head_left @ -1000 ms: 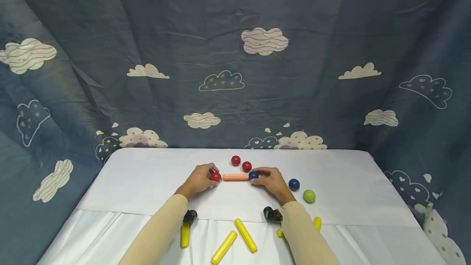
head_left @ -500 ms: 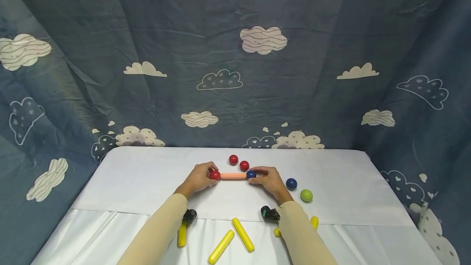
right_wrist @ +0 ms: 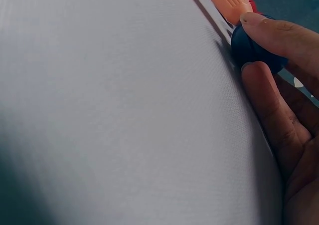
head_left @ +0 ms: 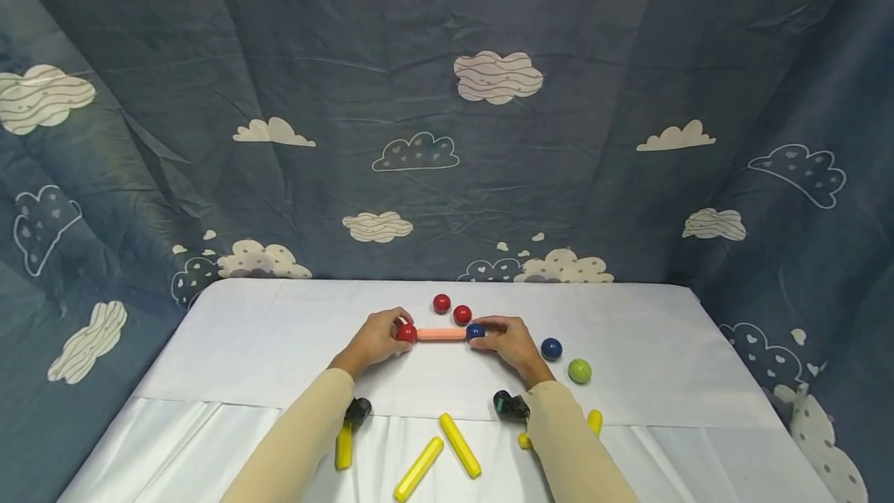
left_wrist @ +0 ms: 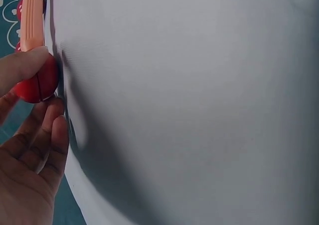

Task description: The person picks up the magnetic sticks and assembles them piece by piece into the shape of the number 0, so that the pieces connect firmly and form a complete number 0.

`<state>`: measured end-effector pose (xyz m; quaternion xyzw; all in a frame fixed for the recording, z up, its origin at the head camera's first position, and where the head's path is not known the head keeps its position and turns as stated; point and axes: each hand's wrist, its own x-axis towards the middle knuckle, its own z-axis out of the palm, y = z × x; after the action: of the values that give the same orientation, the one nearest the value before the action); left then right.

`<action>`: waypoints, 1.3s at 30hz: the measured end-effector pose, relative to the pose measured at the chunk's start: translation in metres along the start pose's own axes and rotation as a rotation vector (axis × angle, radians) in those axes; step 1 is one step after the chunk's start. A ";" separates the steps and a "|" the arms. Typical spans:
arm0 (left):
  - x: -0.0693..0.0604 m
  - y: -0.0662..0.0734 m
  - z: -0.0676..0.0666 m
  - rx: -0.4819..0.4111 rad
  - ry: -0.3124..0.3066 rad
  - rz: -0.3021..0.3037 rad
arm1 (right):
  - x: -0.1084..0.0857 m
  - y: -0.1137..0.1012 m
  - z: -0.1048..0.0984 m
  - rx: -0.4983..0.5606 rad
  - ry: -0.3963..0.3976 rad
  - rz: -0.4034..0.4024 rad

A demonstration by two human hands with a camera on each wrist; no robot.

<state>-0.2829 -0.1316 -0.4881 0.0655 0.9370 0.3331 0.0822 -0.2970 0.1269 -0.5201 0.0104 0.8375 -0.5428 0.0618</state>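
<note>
Head view: along the bottom of the frame, several yellow rods (head_left: 419,470) are left lying on the white-covered table (head_left: 663,363), apparently unused. Right of centre, a green ball (head_left: 580,371) is seen, then a loose blue ball (head_left: 552,349), neither joined to anything. Mid-frame, a red ball (head_left: 407,333) is pinched by the left hand (head_left: 373,340) and a blue ball (head_left: 476,332) by the right hand (head_left: 513,344); between them an orange rod (head_left: 441,334) is lined up, touching both. One rod with two end balls seems nearly assembled, though firm seating cannot be confirmed. Just beyond, two loose red balls (head_left: 441,303) are not yet attached. Farthest back, a cloud-printed cloth (head_left: 573,177) is hung.
</note>
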 end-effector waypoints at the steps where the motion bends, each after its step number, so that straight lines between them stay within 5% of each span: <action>1: -0.001 -0.001 -0.001 -0.003 0.000 0.001 | 0.000 0.000 0.001 0.000 -0.003 -0.001; 10: -0.012 -0.012 -0.020 0.015 0.007 0.040 | 0.002 0.001 0.001 -0.011 -0.007 -0.017; 18: -0.032 -0.019 -0.038 -0.004 -0.001 0.003 | 0.006 0.002 -0.002 -0.022 -0.012 -0.007; 26: -0.069 -0.032 -0.044 -0.057 -0.085 -0.041 | 0.006 0.002 -0.003 -0.026 -0.015 -0.001; 34: -0.109 -0.045 -0.044 -0.115 -0.067 -0.171 | 0.006 -0.001 0.001 -0.025 -0.031 -0.002; 39: -0.121 -0.051 -0.039 -0.162 -0.092 -0.147 | 0.004 0.000 0.002 -0.041 -0.016 0.021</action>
<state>-0.1761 -0.2161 -0.4771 0.0052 0.9046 0.3972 0.1545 -0.3011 0.1249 -0.5209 0.0138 0.8479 -0.5247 0.0745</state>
